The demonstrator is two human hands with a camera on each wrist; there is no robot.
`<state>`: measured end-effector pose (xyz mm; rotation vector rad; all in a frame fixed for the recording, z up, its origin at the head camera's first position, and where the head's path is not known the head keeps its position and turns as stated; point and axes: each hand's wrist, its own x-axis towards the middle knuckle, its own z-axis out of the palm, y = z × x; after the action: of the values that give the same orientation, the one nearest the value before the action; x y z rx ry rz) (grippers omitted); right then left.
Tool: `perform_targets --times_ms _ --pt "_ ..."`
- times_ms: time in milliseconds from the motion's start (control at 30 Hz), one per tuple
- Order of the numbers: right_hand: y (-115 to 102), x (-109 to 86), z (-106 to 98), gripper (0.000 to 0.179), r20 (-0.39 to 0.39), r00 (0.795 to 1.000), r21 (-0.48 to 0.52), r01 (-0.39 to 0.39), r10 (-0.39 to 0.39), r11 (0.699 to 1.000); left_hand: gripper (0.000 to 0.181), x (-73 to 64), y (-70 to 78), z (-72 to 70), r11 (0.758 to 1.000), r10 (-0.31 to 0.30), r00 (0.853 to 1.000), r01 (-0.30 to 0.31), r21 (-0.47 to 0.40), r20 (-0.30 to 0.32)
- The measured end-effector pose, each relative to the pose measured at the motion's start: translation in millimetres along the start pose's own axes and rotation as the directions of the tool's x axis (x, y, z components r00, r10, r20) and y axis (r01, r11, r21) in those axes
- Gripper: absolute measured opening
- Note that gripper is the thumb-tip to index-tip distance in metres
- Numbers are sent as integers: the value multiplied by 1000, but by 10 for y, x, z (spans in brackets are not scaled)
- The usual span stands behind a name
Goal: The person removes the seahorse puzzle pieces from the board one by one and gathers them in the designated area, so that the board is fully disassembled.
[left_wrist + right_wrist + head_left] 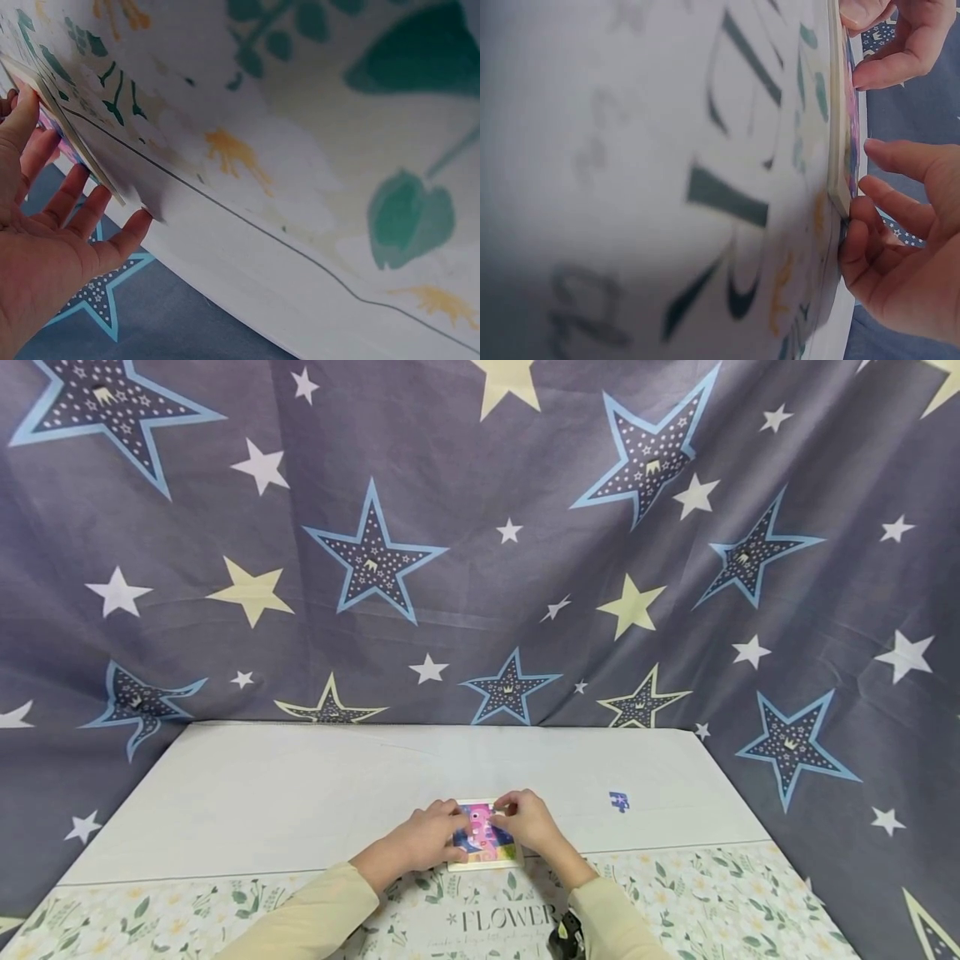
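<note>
My left hand [429, 837], one of my two on the job, lies with fingers loosely spread and thumb apart along the left side of a single framed jigsaw puzzle [481, 831]. My right hand [531, 824] is bent over the puzzle's upper right, fingertips at its surface; I can't tell whether they pinch a piece. The puzzle lies flat between my hands, with one pink cartoon figure on a blue ground and one pale frame [491, 865] around it.

Well off to the puzzle's right is one small blue jigsaw patch [618, 801], too small for me to say whether it is one piece or several joined. Beyond the puzzle and to both sides runs a white tabletop [300, 793]; on my side of it is a floral covering [712, 902] printed with one large word, "FLOWER". My two pale yellow sleeves [315, 914] reach in from the puzzle's near side, one black device [567, 937] beside the right one. Behind the puzzle hangs a grey-purple star-print curtain [480, 577], seven of its stars blue-edged in the head view.
</note>
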<state>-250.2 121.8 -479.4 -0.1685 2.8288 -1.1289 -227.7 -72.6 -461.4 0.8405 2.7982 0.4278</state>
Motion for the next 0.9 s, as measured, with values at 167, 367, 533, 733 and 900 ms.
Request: perform_targets --times_ms 167,367,533,733,900 --pt "12 8 2 22 0 1000 -12 2 -2 1000 33 -3 5 -8 1000 -2 1000 2 -1 2" --pt "13 9 6 22 -4 1000 -15 0 0 1000 33 -12 9 -11 1000 -6 1000 6 -4 2" --pt "0 -1 5 21 -6 1000 -15 -2 1 1000 33 -10 7 -8 1000 -3 1000 3 1 -5" --pt "-12 -17 5 20 -20 1000 -24 11 -12 1000 32 -2 1 -1 1000 6 1000 -6 8 -12" --pt "-16 -26 9 20 -30 999 -34 14 -16 999 31 -3 1 4 1000 2 1000 -2 4 -9"
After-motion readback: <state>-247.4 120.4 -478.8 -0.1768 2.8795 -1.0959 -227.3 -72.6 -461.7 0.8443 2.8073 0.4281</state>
